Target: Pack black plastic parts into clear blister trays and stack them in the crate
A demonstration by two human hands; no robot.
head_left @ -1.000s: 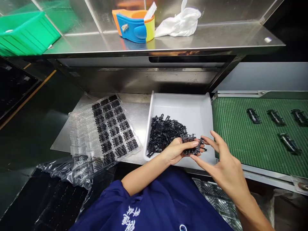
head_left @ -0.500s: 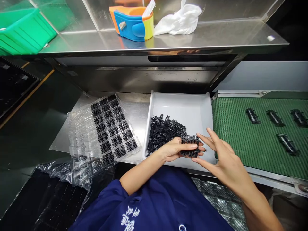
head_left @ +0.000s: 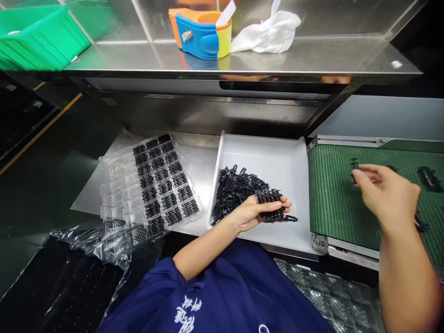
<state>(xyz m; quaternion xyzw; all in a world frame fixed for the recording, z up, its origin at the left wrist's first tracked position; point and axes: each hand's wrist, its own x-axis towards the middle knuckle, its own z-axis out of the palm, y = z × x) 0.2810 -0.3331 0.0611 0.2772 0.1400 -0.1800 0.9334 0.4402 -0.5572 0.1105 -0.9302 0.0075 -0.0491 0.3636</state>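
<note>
My left hand is closed around a stack of black plastic parts, thumb across the front, above the near side of a white tray. A loose heap of similar black parts lies in that tray, to the left. Over the green conveyor belt, my right hand pinches one small black plastic part between thumb and fingertips. Another black part rests on the belt to the right, and others are partly hidden behind my right hand.
A clear blister tray filled with rows of black parts lies left of the white tray. Above, a metal shelf holds a green bin, an orange, blue and yellow holder and a white plastic bag. Clear trays sit below the belt.
My right hand has moved right from beside the held stack to the belt, closing on a black part there. My left hand still holds the stack, now tilted slightly.
</note>
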